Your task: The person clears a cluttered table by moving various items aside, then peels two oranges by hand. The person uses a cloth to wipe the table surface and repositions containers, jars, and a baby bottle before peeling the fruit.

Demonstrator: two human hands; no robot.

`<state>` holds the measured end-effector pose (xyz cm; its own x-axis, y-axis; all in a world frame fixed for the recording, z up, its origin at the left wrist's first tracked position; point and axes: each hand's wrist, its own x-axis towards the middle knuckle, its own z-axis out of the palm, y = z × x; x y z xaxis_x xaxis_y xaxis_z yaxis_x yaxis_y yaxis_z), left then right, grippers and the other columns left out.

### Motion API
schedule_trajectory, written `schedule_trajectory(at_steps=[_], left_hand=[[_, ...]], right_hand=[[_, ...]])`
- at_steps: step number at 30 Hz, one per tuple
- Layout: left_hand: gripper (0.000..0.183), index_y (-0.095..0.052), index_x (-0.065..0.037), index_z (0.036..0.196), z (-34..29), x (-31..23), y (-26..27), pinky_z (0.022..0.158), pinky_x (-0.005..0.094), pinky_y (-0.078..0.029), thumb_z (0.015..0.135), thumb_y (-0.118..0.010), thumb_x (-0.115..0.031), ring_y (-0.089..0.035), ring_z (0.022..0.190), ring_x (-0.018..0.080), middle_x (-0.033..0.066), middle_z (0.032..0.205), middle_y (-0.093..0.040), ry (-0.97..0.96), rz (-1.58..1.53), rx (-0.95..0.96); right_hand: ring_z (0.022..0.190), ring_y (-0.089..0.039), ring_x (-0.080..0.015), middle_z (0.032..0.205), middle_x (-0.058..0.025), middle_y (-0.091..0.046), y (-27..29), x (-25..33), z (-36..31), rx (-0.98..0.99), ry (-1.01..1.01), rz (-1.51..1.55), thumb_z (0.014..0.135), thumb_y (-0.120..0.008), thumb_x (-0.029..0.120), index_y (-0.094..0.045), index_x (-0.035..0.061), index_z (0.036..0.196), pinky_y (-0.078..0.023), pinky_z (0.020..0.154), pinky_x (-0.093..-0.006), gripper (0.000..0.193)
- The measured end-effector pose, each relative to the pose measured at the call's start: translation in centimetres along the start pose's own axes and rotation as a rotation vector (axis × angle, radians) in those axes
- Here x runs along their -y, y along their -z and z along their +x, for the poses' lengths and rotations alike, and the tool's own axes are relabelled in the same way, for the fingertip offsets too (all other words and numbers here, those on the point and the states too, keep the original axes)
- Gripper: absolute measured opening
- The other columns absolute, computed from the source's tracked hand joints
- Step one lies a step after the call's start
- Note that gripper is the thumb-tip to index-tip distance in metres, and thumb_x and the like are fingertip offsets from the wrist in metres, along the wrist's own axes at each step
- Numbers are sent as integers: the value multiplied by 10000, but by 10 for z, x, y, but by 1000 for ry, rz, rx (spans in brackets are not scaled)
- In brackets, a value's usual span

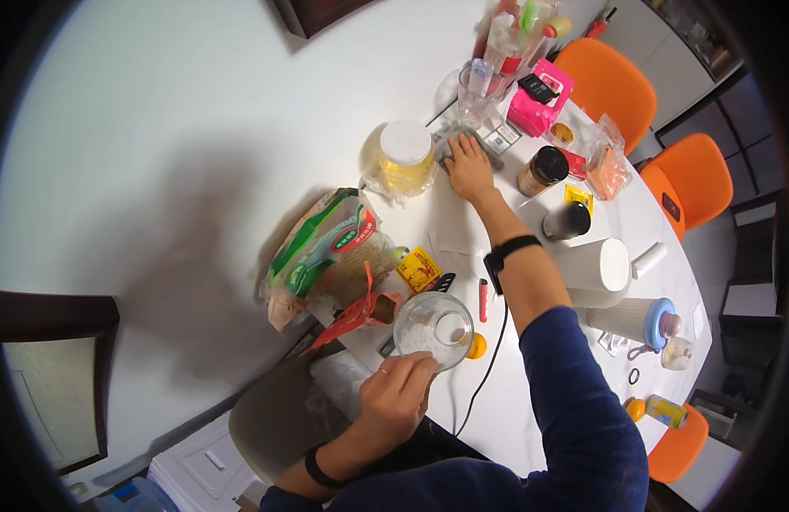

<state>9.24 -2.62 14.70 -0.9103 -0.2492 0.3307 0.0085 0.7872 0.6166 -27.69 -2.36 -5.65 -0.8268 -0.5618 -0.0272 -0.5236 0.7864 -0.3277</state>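
Note:
My left hand pinches the rim of a clear glass cup, which is tilted so that its mouth shows. The cup hangs over the near left part of the white table, beside a red opened packet. My right arm stretches far across the table. At its end my right hand lies with fingers spread on a crumpled grey cloth. The cloth rests on the tabletop between a white-lidded jar and a clear pitcher. Part of the cloth is hidden under the hand.
A large food bag leans by the wall. Right of my right arm stand black-lidded jars, a paper roll and a blue-rimmed tumbler. A black cable and a red-handled knife lie near the cup. Orange chairs line the far side.

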Motion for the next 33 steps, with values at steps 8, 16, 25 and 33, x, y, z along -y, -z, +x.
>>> schedule_trajectory(at_steps=[8,16,25,33], left_hand=[[214,-661,-14,914,-2,1,6,569,289,-508,705,-695,20,-635,693,220,80,886,-671,-54,-27,-48],[272,-654,-24,954,-13,3,5,583,284,-506,688,-706,3,-634,722,214,74,926,-668,-54,-14,1],[273,-654,-24,950,-13,1,10,607,287,-511,685,-708,6,-631,727,214,77,945,-669,-41,-36,6],[248,-660,-12,916,-10,0,7,625,300,-523,684,-731,39,-641,735,231,87,890,-676,-12,-47,11]], right_hand=[[1334,-426,-343,1409,-187,-487,45,-10,-85,47,-212,-60,930,-579,384,-424,34,1403,-322,1093,-508,608],[986,-619,-424,1082,-253,-613,97,15,12,-423,-138,174,808,-747,239,-511,92,1292,-504,807,-500,558],[879,-658,-421,865,-222,-681,107,-16,31,-379,-171,65,794,-748,240,-624,-10,927,-500,763,-498,309],[840,-653,-460,876,-282,-664,125,-22,-7,-449,-132,73,830,-716,196,-608,-24,1016,-513,765,-516,308]])
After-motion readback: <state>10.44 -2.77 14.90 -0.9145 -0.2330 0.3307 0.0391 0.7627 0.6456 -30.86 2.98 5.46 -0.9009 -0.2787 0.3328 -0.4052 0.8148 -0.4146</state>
